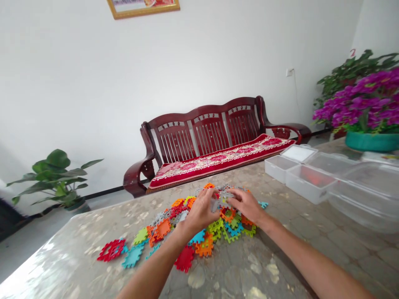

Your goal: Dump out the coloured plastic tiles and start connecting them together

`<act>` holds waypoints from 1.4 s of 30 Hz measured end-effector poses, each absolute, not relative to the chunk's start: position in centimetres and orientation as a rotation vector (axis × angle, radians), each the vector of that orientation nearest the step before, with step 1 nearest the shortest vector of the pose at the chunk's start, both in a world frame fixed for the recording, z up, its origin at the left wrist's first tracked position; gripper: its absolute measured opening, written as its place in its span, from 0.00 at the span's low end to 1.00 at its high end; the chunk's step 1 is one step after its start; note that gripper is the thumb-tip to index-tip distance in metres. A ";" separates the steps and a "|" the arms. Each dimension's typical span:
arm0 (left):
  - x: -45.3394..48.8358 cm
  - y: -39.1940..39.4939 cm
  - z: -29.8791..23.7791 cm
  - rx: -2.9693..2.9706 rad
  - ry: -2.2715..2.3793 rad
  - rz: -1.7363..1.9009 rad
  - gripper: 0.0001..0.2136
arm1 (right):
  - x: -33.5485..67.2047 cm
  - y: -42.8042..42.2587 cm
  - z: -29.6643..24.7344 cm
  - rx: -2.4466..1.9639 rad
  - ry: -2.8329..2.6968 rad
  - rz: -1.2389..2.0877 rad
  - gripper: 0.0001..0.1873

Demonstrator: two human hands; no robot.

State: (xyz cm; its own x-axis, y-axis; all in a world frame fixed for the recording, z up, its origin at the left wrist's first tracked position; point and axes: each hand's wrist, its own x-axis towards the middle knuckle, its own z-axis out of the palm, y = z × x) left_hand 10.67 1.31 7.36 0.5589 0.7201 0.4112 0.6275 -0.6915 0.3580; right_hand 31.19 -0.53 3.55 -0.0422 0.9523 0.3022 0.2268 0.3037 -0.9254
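A heap of toothed plastic building tiles in red, orange, green, blue and grey lies on the table, with an orange tile (204,245) at its near edge. Both hands are over the far middle of this heap. My left hand (199,211) is closed, its fingertips curled against a grey toothed tile (215,203). From the other side my right hand (246,204) grips grey tile pieces with bent fingers. The fingertips are partly hidden and blurred among the grey pieces. To the left, a red tile (112,250) and a blue tile (133,255) lie near the heap's end.
On the right of the patterned table (102,216) stand clear plastic boxes (307,182), one with something orange-red inside. Beyond them is a green pot (372,141) of purple flowers. A dark red wooden bench (208,124) runs along the wall; a potted plant (59,178) stands left.
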 end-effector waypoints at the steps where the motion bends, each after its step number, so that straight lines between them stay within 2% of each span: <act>1: 10.8 1.3 7.3 2.610 1.130 0.821 0.24 | 31.1 -0.4 3.3 -1.124 -1.504 0.902 0.22; 4: 11.1 1.4 7.2 2.571 1.092 0.853 0.23 | 31.2 0.1 2.9 -1.071 -1.477 1.000 0.21; 7: 10.9 1.6 7.2 2.569 1.097 0.870 0.22 | 31.7 0.5 2.5 -1.101 -1.465 0.943 0.20; 15: 10.0 2.2 7.8 2.605 1.205 0.785 0.23 | 34.4 0.9 2.6 -1.339 -1.504 0.551 0.20; 21: 3.5 4.5 8.7 2.511 1.474 0.983 0.20 | 37.9 1.2 2.0 -1.606 -1.477 0.132 0.21; 25: -6.7 6.1 8.6 2.185 2.005 0.738 0.20 | 40.8 2.0 -0.7 -1.788 -1.483 0.073 0.25; 30: -18.4 4.3 8.1 1.866 2.233 0.421 0.24 | 42.6 3.5 -3.6 -1.861 -1.529 0.078 0.25; 34: -22.9 2.5 7.8 1.758 2.214 0.203 0.32 | 43.2 3.8 -4.3 -1.860 -1.546 0.107 0.23; 40: -23.8 1.4 7.1 1.862 1.998 -0.022 0.39 | 43.8 3.9 -4.6 -1.842 -1.552 0.160 0.21; 42: -23.4 1.2 6.5 1.903 2.000 -0.063 0.37 | 43.8 4.0 -4.8 -1.844 -1.554 0.148 0.21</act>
